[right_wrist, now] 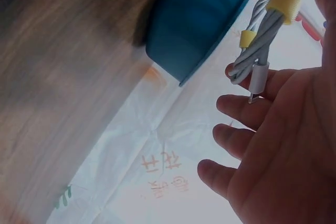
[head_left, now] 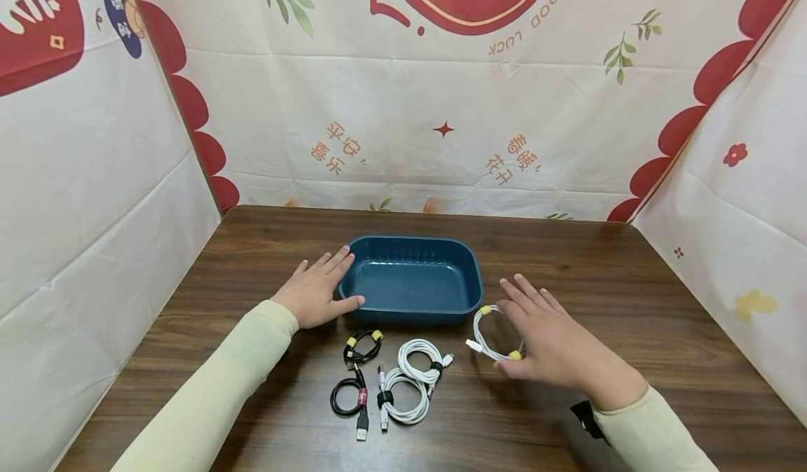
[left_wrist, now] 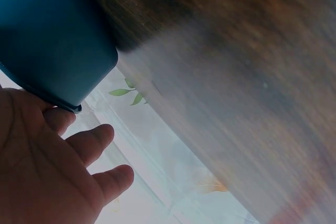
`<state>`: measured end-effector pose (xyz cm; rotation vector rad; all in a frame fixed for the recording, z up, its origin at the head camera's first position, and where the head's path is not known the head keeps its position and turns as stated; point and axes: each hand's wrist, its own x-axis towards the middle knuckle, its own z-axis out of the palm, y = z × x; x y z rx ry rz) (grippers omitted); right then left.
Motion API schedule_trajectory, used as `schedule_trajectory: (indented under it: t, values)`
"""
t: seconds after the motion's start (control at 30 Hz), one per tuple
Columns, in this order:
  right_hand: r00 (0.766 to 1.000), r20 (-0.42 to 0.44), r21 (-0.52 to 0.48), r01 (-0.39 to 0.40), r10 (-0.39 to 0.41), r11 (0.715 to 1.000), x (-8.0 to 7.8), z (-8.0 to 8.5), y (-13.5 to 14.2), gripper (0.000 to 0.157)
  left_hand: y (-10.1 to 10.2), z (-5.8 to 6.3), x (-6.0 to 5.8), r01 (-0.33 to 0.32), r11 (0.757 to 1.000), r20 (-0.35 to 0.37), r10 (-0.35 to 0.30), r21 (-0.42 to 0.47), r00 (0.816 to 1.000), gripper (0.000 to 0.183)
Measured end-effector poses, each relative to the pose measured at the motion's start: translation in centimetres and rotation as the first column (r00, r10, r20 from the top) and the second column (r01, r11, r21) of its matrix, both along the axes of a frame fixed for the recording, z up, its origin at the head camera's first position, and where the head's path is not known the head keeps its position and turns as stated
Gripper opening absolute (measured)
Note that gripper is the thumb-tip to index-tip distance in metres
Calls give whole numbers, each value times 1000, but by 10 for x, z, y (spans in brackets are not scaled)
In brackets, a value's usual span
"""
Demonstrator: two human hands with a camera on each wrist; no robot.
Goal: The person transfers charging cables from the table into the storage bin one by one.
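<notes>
My left hand point(head_left: 318, 292) rests at the left side of a blue plastic bin point(head_left: 412, 316), its fingers extended and its thumb over the rim. In the left wrist view, the fingers point(left_wrist: 92, 142) spread beside the bin's rim. Off the bin's right front corner, my right hand point(head_left: 551, 335) pinches a coiled white cable point(head_left: 480, 335) with yellow ties between thumb and index finger. The right wrist view shows this coil point(right_wrist: 260, 40) held above the table, its connector hanging down, while the other fingers stretch out. Nothing lies inside the bin.
In front of the bin lie a small black cable point(head_left: 363, 349) with yellow ties, a black USB cable point(head_left: 347, 396) with a red band, and two coiled white cables point(head_left: 410, 416) with black straps. Printed cloth walls point(head_left: 416, 157) enclose the wooden table point(head_left: 271, 248).
</notes>
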<state>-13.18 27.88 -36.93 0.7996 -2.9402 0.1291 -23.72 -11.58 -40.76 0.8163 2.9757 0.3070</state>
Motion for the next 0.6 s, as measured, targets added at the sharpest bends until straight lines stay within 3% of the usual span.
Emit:
schedule_trajectory:
  t: [0.6]
  values:
    - [1000, 27, 6, -4, 4, 1000, -5, 13, -2, 78, 0, 1, 0, 0, 1000, 2, 0, -10, 1000, 94]
